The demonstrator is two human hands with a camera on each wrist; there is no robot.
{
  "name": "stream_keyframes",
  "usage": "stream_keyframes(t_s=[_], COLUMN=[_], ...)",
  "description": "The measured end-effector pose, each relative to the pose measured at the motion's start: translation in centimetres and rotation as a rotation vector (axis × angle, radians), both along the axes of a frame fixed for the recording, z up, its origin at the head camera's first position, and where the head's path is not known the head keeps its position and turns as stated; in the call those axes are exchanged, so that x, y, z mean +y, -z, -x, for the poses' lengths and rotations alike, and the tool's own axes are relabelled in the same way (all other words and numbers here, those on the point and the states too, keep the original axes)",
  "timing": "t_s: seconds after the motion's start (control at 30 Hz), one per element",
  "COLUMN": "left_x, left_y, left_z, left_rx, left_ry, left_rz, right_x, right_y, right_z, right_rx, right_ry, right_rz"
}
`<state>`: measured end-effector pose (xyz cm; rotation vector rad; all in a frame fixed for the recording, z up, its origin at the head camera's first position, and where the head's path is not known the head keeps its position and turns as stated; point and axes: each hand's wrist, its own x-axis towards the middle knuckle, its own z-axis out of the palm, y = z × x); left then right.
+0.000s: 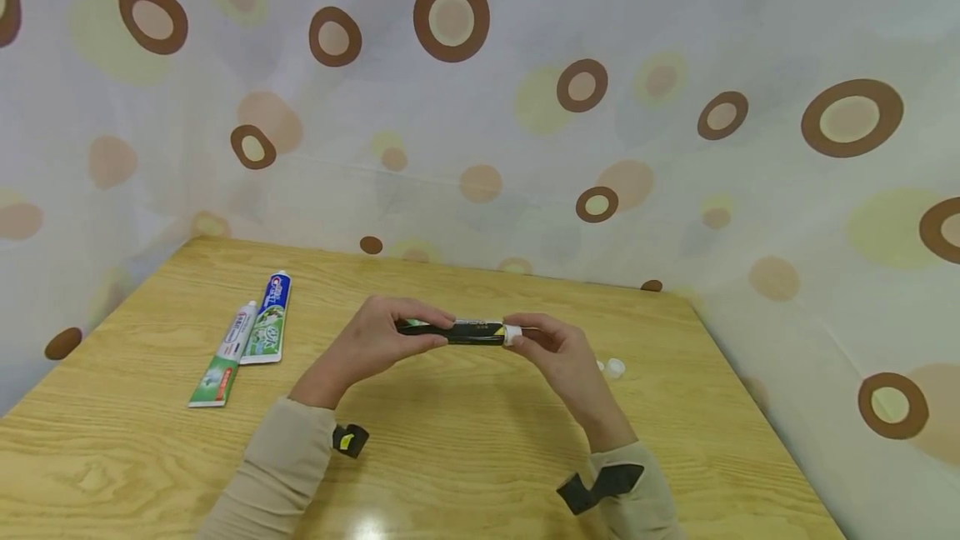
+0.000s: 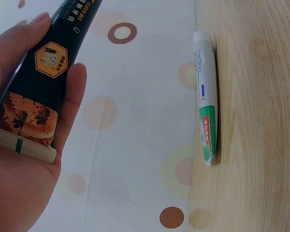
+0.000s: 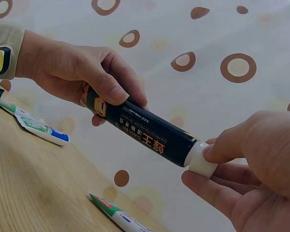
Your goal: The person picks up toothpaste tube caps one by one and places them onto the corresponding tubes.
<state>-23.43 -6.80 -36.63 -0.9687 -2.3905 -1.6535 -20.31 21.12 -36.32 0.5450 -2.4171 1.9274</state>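
My left hand (image 1: pixel 382 332) grips a black toothpaste tube (image 1: pixel 472 333) around its crimped-end half and holds it above the table, nearly level. Honeycomb and bee artwork shows on the tube (image 2: pixel 29 116) in the left wrist view. At the other end, my right hand (image 1: pixel 558 357) pinches the white cap (image 3: pixel 202 159) between thumb and fingers. The cap sits against the tube's neck; whether it is threaded on, I cannot tell. Beyond the hands lies a white and green toothpaste tube (image 2: pixel 206 96), mostly hidden behind the black one in the head view.
On the table's left lie another white and green toothpaste tube (image 1: pixel 225 357) and a blue and green tube (image 1: pixel 270 319), touching or overlapping. Small white caps (image 1: pixel 616 367) rest right of my right hand, one partly hidden. A spotted curtain (image 1: pixel 480 123) rises behind the wooden table (image 1: pixel 450 457).
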Motion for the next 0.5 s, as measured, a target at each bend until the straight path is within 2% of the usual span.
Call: stream_keyframes(t_s=[0.27, 0.5], left_x=[0.2, 0.33], left_y=[0.0, -0.24], left_z=[-0.07, -0.27], left_rx=[-0.066, -0.059], left_ry=[0.002, 0.01], left_rz=[0.036, 0.06], right_x=[-0.04, -0.03], right_y=[-0.28, -0.3], right_z=[-0.16, -0.14], right_rx=[0.038, 0.071], right_ry=[0.028, 0.054], right_rz=[-0.048, -0.098])
